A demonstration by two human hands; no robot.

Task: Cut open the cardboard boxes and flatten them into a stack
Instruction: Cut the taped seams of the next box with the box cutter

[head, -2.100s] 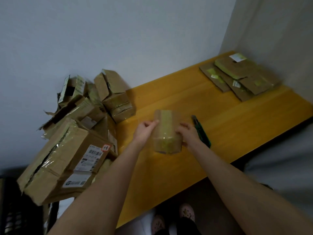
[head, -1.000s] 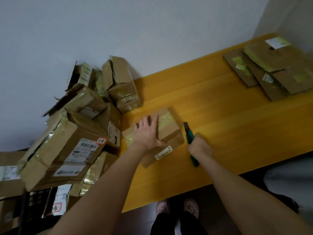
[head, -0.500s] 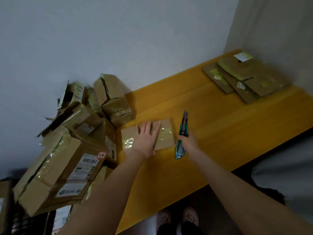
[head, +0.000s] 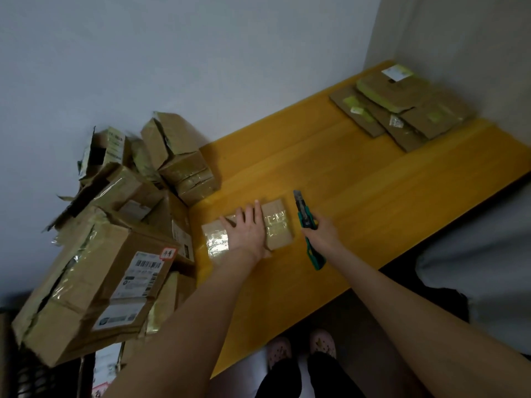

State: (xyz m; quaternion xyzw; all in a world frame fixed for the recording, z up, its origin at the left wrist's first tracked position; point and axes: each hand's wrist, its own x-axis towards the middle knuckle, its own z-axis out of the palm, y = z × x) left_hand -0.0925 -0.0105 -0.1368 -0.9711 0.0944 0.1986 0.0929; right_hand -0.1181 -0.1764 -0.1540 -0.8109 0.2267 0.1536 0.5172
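Cardboard box lies between piled boxes and knife, left hand atop.

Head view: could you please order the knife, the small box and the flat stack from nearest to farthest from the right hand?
1. Knife: held in the right hand.
2. Small box: just left, under the left hand.
3. Flat stack: far back on the right.

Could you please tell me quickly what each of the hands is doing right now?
Left hand: open, pressing flat on the small taped box.
Right hand: closed around the green utility knife.
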